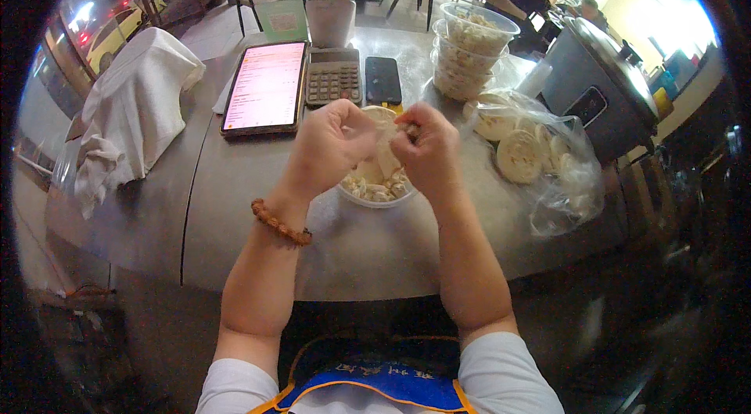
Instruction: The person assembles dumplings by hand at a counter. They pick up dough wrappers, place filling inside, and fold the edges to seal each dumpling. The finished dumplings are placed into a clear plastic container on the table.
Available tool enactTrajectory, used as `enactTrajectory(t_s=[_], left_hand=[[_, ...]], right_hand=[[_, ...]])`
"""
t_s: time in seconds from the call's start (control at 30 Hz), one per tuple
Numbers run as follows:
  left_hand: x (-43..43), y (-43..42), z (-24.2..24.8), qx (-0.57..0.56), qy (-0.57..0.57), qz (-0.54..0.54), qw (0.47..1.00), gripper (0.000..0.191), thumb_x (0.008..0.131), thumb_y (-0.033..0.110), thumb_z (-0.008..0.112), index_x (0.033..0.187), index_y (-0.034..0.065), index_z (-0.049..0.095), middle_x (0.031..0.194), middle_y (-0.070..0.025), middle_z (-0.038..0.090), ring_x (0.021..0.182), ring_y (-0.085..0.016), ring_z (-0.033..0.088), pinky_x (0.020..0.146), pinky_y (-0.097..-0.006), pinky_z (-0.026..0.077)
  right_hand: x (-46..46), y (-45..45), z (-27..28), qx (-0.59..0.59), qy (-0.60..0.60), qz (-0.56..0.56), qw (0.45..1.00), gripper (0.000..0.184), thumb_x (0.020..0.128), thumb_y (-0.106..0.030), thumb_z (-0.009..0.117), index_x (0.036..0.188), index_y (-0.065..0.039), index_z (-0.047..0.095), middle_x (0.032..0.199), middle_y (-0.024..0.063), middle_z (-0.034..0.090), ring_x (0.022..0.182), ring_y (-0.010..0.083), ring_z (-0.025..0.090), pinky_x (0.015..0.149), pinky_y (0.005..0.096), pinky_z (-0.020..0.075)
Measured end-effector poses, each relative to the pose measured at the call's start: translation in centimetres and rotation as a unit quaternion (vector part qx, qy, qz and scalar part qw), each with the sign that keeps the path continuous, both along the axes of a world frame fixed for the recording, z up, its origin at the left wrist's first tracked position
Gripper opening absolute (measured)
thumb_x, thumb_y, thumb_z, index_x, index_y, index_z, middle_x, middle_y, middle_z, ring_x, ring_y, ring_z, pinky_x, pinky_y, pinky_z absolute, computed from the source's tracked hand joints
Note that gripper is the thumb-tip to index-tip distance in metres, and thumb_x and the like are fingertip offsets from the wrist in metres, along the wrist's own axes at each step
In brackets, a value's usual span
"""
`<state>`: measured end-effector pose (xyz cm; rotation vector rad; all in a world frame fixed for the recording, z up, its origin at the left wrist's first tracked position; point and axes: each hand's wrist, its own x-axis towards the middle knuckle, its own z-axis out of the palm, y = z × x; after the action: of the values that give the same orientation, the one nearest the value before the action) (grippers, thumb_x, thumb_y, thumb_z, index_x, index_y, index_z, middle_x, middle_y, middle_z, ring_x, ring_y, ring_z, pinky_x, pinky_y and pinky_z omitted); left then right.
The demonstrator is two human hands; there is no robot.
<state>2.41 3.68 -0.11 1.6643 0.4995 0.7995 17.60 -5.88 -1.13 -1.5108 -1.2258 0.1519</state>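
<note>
Both my hands are raised over a clear plastic bowl [378,197] that holds torn pieces of pale flatbread. My left hand [337,147], with a brown beaded bracelet at its wrist, is curled at the bowl's left side; its fingertips meet pale bread. A small torn bit shows between the curled fingers of my right hand [427,141]. Between the hands lies a round flatbread [380,114], partly hidden by them. To the right, a clear plastic bag [578,197] holds several round flatbreads [520,156]. Behind it stand several stacked plastic bowls [478,32] full of torn bread.
A lit tablet [265,87], a calculator [333,78] and a black phone [382,80] lie on the steel counter [375,255] beyond my hands. A white cloth [138,103] drapes at left. A large dark appliance [598,85] stands at right. People sit farther back.
</note>
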Motion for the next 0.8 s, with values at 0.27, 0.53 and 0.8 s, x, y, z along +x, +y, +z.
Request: enactTrajectory(t_s=[0.27,0.53,0.8], left_hand=[[0.43,-0.39,0.04,-0.031,-0.045,-0.021,0.998,0.015,0.093,0.013,0.073,0.091,0.0002,0.066,0.082,-0.0031,0.069,0.071,-0.007,0.063,0.062,-0.0227,0.052],[-0.09,-0.11,-0.07,0.0,0.041,-0.007,0.999,0.011,0.091,0.008,0.072,0.092,-0.0009,0.065,0.085,-0.0029,0.068,0.076,-0.008,0.064,0.067,-0.0237,0.053],[0.42,-0.28,-0.56,0.134,0.022,0.057,0.989,0.017,0.085,0.005,0.074,0.098,-0.0018,0.066,0.094,-0.0126,0.073,0.092,-0.017,0.069,0.08,-0.0308,0.055]], right_hand=[[-0.58,-0.35,0.77,-0.049,0.186,0.121,0.974,0.019,0.084,-0.001,0.064,0.102,0.002,0.069,0.087,0.0004,0.065,0.072,0.0044,0.055,0.063,0.0214,0.0466],[0.02,-0.15,0.3,0.032,-0.131,-0.034,0.99,0.015,0.082,0.0,0.066,0.096,0.001,0.071,0.09,0.0053,0.068,0.074,0.0102,0.061,0.067,0.0258,0.0506],[-0.57,-0.25,0.26,0.006,-0.009,0.063,0.998,0.02,0.082,-0.002,0.066,0.102,0.0,0.07,0.089,0.0075,0.067,0.078,0.0111,0.062,0.069,0.027,0.0511]])
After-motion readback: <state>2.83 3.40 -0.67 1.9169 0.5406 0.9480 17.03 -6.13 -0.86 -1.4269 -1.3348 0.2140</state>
